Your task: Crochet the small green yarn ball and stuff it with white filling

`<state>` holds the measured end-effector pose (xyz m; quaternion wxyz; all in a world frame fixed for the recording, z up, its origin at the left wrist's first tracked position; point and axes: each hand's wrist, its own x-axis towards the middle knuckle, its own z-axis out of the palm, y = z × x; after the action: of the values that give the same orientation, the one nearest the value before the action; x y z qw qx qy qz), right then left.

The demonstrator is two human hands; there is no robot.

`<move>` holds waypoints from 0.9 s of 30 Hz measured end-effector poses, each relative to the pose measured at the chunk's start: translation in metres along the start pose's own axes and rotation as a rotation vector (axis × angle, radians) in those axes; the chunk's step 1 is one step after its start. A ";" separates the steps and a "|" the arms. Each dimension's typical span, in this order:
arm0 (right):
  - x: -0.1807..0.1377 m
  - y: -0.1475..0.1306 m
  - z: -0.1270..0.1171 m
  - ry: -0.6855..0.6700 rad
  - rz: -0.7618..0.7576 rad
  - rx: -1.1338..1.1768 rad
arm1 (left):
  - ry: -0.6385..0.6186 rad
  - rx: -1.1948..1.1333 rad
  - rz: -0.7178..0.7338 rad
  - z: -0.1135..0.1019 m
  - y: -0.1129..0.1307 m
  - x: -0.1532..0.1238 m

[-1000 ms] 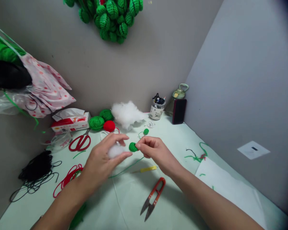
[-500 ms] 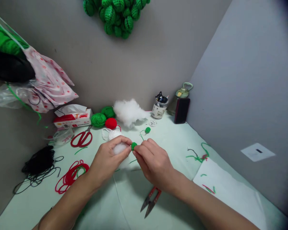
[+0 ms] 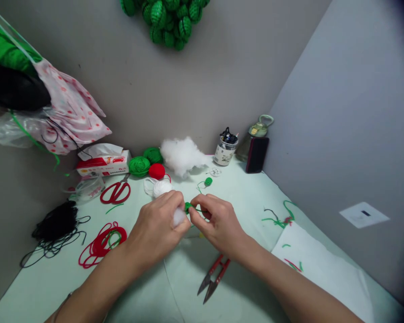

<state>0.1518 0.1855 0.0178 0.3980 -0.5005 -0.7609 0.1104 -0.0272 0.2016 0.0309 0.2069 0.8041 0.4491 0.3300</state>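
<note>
A small green crocheted piece (image 3: 187, 207) is between my two hands, above the middle of the table. My left hand (image 3: 161, 220) is closed, its fingertips at the piece's left side, with a tuft of white stuffing (image 3: 179, 217) in its grip. My right hand (image 3: 218, 220) pinches at the piece's right side. A green yarn strand runs from the piece across the right fingers. Fingers partly cover the piece. Behind the hands lies another small green crocheted piece (image 3: 208, 181) with a yarn tail. Red-handled thread snips (image 3: 213, 278) lie below my right hand, blades toward me.
Red-handled scissors (image 3: 115, 193), red yarn (image 3: 103, 246) and black yarn (image 3: 57, 224) lie left. At the back are yarn balls (image 3: 139, 166), stuffing (image 3: 183, 156), a tissue box (image 3: 104, 163), a pen jar (image 3: 225, 150) and a phone (image 3: 257, 154). White paper (image 3: 323, 273) with yarn scraps lies right.
My left hand has turned and closed further over the stuffing, moving slightly right. The right fingers have shifted and opened up around the green piece, showing a yarn strand.
</note>
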 end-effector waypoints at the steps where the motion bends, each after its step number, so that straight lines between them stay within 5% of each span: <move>1: 0.001 0.001 0.000 -0.003 0.022 0.005 | -0.022 -0.050 -0.015 0.000 0.000 0.001; 4: 0.003 0.004 0.002 -0.028 0.125 0.020 | 0.042 -0.349 -0.143 -0.001 -0.003 0.004; 9: 0.001 -0.003 0.006 -0.236 0.250 0.066 | 0.407 -0.870 -0.350 0.013 -0.006 0.005; 14: -0.001 -0.001 0.004 -0.337 0.385 0.268 | -0.059 -0.727 -0.137 0.030 0.000 -0.007; 20: 0.005 0.012 -0.008 -0.366 0.427 0.376 | -0.439 -0.375 0.058 0.002 -0.008 -0.013; 24: 0.009 0.010 -0.011 -0.363 0.423 0.373 | -0.262 -0.292 0.193 -0.012 -0.016 -0.003; 27: 0.010 0.007 -0.012 -0.242 0.365 0.250 | -0.134 -0.362 0.068 -0.015 -0.008 0.002</move>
<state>0.1632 0.1953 0.0264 0.3363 -0.5594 -0.6806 0.3329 -0.0415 0.2079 0.0370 0.3664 0.7885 0.3403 0.3581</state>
